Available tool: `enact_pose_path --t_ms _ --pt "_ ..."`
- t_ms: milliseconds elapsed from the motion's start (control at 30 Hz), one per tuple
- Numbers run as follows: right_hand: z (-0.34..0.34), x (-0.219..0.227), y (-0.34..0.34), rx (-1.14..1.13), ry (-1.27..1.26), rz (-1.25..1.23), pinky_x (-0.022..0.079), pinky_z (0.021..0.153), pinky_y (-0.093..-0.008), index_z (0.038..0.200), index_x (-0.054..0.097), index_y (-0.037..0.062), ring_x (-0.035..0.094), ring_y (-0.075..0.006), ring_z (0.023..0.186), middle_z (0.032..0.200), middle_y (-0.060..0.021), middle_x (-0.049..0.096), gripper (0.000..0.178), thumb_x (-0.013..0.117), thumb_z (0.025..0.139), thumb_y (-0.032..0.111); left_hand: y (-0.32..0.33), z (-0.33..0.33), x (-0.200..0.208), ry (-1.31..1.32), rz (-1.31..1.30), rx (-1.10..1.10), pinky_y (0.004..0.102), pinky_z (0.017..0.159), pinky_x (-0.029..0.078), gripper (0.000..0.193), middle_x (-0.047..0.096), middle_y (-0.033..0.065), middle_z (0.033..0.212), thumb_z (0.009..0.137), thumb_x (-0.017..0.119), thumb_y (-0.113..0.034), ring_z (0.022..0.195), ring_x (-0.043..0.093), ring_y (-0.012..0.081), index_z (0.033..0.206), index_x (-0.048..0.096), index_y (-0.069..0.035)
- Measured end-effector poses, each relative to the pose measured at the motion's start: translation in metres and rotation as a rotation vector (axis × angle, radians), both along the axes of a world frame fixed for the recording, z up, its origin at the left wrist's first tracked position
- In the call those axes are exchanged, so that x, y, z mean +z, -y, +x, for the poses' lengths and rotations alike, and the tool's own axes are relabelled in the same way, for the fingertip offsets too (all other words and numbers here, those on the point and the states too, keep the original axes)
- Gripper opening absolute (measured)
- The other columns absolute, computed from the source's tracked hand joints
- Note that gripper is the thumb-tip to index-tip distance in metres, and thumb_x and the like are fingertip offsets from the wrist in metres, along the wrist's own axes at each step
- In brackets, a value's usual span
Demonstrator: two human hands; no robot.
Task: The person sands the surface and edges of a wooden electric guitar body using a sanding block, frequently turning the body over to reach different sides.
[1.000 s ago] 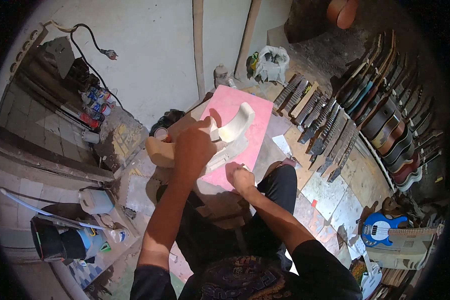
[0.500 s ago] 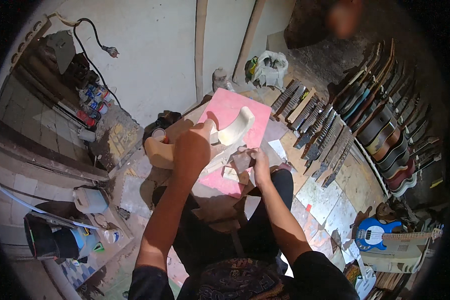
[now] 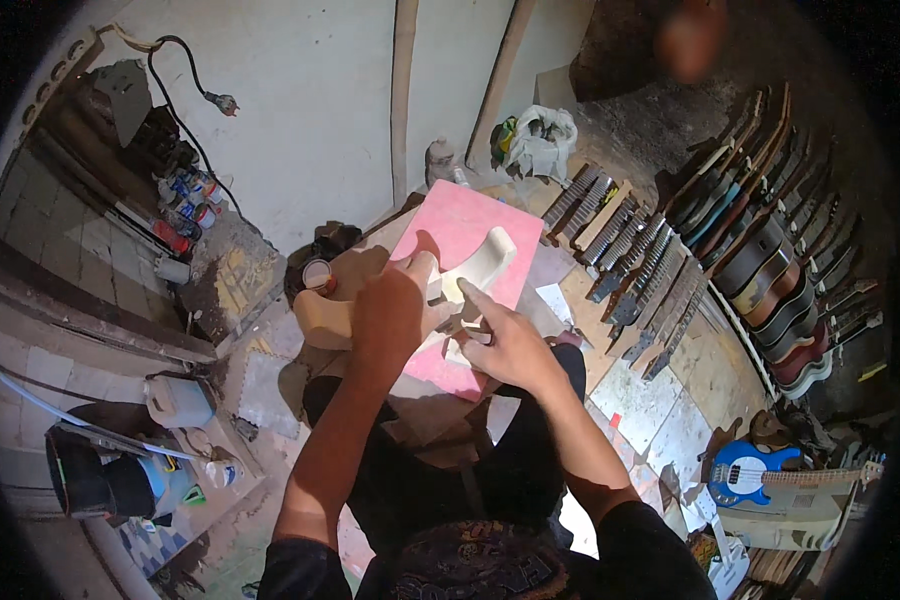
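Note:
A pale, unpainted wooden guitar body (image 3: 488,258) with curved horns rests over a pink board (image 3: 450,212) in front of my lap. My left hand (image 3: 395,308) is closed over the middle of the body and covers much of it. From the right, my right hand (image 3: 515,345) presses on the wood, index finger stretched along its inner curve. Under its fingers is a small grey-brown piece that looks like folded sandpaper, mostly hidden. The body's rounded left end (image 3: 322,320) sticks out past my left hand.
A round tin (image 3: 318,275) stands left of the board. Several guitar necks (image 3: 625,235) lie on the floor to the right, near a row of guitars (image 3: 760,270). A blue bass guitar (image 3: 745,472) lies lower right. Buckets (image 3: 95,475) and a jerrycan (image 3: 180,402) stand left.
My right hand has moved up and left from the body's lower edge onto its inner curve, turning so its back shows. The guitar body has shifted slightly; my left hand keeps hold of it.

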State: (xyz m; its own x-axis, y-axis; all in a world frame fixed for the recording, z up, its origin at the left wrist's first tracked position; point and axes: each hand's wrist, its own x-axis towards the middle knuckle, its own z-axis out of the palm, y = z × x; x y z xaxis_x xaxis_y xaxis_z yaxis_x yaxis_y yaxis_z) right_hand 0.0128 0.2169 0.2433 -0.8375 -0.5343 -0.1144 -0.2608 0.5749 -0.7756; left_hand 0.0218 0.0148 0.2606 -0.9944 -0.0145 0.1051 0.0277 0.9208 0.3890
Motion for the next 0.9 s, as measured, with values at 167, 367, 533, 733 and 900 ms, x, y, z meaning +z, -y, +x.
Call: enact_pose_path --t_ms 167,367,533,733,900 --pt "-0.004 -0.031 -0.001 0.062 0.089 -0.287 0.051 0.1 -0.0415 0.154 0.045 0.0055 0.068 -0.0372 0.114 0.13 -0.0254 0.065 0.076 0.07 0.083 0.016 -0.004 0.002 0.001 -0.015 0.018 0.002 0.0493 0.081 0.054 0.054 0.071 0.0204 0.104 0.076 0.086 -0.034 0.096 0.07 0.0414 0.114 0.064 -0.004" --pt "-0.006 -0.033 -0.004 0.07 0.085 -0.323 0.054 0.094 -0.037 0.153 0.046 0.0053 0.069 -0.026 0.106 0.128 -0.0174 0.067 0.071 0.071 0.088 0.019 -0.004 0.002 0.004 0.015 0.035 0.009 0.0493 0.081 0.054 0.054 0.07 0.0204 0.104 0.075 0.086 -0.033 0.096 0.069 0.0408 0.114 0.063 -0.004" --pt "-0.012 -0.035 -0.016 -0.173 0.768 -0.683 0.054 0.069 -0.0277 0.145 0.051 0.0048 0.062 -0.0135 0.081 0.101 -0.0105 0.065 0.066 0.073 0.088 0.03 -0.004 0.003 0.005 -0.037 0.015 0.0 0.0488 0.08 0.054 0.053 0.071 0.0196 0.102 0.075 0.087 -0.034 0.095 0.07 0.0403 0.111 0.064 -0.004" --pt "0.005 -0.036 -0.022 -0.259 0.912 -1.094 0.05 0.064 -0.0251 0.13 0.058 0.0053 0.058 -0.0104 0.072 0.099 -0.0051 0.063 0.053 0.075 0.086 0.029 -0.004 0.002 -0.001 -0.11 0.037 -0.025 0.0479 0.078 0.055 0.052 0.072 0.0189 0.1 0.073 0.089 -0.034 0.093 0.07 0.0393 0.107 0.065 -0.004" --pt "0.008 -0.038 -0.014 -0.289 0.422 -0.692 0.051 0.071 -0.0269 0.12 0.065 0.005 0.061 -0.0095 0.086 0.103 -0.0045 0.064 0.031 0.068 0.09 0.012 -0.005 0.002 -0.001 -0.098 0.053 -0.029 0.0482 0.077 0.055 0.051 0.071 0.0196 0.101 0.073 0.089 -0.032 0.093 0.07 0.0397 0.108 0.064 -0.004"
